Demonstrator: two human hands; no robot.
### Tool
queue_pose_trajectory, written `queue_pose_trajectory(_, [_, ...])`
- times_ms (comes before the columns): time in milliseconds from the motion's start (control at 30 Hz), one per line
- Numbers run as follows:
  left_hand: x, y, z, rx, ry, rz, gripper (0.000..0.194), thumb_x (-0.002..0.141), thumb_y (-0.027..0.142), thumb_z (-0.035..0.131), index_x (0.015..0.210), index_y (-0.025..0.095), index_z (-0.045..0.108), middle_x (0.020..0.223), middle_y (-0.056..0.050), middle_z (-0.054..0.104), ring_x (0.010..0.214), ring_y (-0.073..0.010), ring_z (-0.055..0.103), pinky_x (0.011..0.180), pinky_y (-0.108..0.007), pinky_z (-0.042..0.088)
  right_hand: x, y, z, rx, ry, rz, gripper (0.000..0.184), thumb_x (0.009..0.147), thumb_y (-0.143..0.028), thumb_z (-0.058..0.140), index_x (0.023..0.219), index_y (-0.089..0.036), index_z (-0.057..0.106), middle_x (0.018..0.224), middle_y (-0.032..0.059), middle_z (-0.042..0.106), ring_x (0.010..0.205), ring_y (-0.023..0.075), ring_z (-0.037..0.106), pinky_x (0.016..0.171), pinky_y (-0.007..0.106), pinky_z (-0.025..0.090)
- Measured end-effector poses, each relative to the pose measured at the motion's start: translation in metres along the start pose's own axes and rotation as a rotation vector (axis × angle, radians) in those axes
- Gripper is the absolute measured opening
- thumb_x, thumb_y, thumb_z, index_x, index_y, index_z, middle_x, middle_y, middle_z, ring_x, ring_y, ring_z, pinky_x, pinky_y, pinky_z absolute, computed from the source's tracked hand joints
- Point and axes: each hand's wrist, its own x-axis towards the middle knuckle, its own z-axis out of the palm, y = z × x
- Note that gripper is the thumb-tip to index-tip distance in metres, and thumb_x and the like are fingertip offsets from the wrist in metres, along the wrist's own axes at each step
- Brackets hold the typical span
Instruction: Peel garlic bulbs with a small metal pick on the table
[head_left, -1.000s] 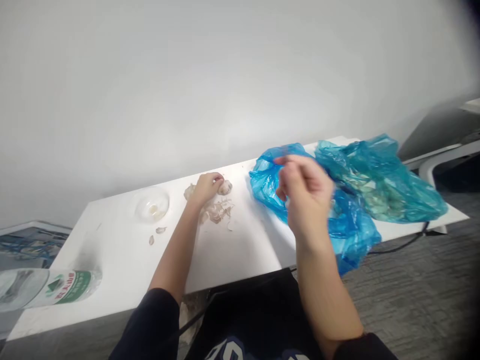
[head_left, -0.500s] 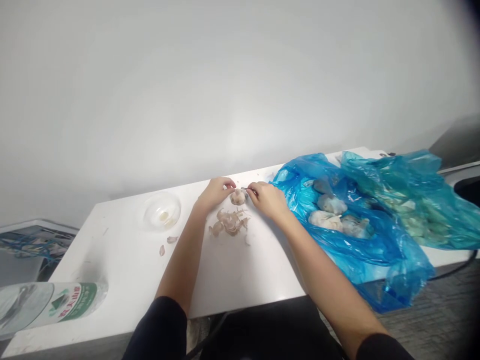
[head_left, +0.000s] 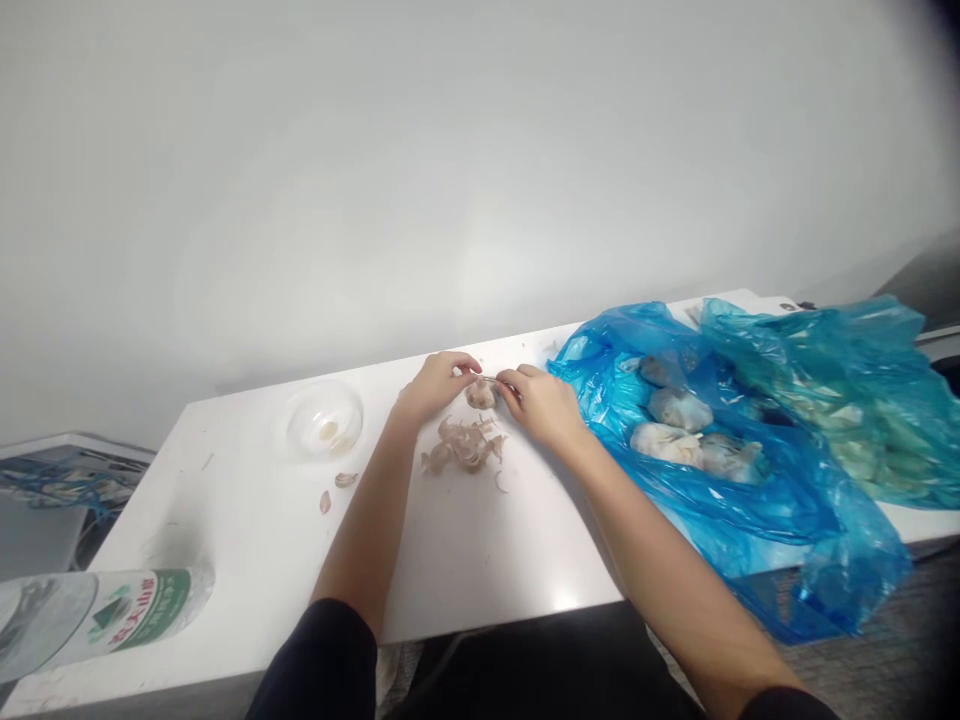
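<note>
A garlic bulb (head_left: 480, 394) sits on the white table (head_left: 480, 540) between both hands. My left hand (head_left: 433, 385) pinches its left side with curled fingers. My right hand (head_left: 541, 404) grips its right side, thumb and forefinger closed on the top. Just in front of the bulb lies a pile of papery garlic skins (head_left: 463, 447). To the left stands a small clear bowl (head_left: 324, 421) with peeled cloves in it, and two loose cloves (head_left: 335, 488) lie near it.
A blue plastic bag (head_left: 720, 450) with several garlic bulbs lies open at the right and hangs over the table's front edge. A second blue bag (head_left: 847, 400) lies behind it. A plastic water bottle (head_left: 97, 612) lies on its side at the front left corner.
My right hand came down from in front of the blue bag and closed on the garlic bulb beside my left hand. The view shifted slightly left.
</note>
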Motion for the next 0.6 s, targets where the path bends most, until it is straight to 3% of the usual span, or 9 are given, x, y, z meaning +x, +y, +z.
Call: queue_pose_trajectory(600, [0.0019, -0.0019, 0.0033, -0.044, -0.01, 0.033, 0.025, 0.084, 0.033, 0.054, 0.093, 0.024, 0.075, 0.105, -0.002, 0.073, 0.09, -0.0187, 0.064, 0.083, -0.032, 0.052, 0.0002, 0.0056, -0.0009, -0.081, 0.011, -0.068, 0.035, 0.103, -0.041, 0.037, 0.114, -0.03, 0.069, 0.105, 0.0048, 0.066, 0.096, 0.0195, 0.061, 0.057, 0.027, 0.028])
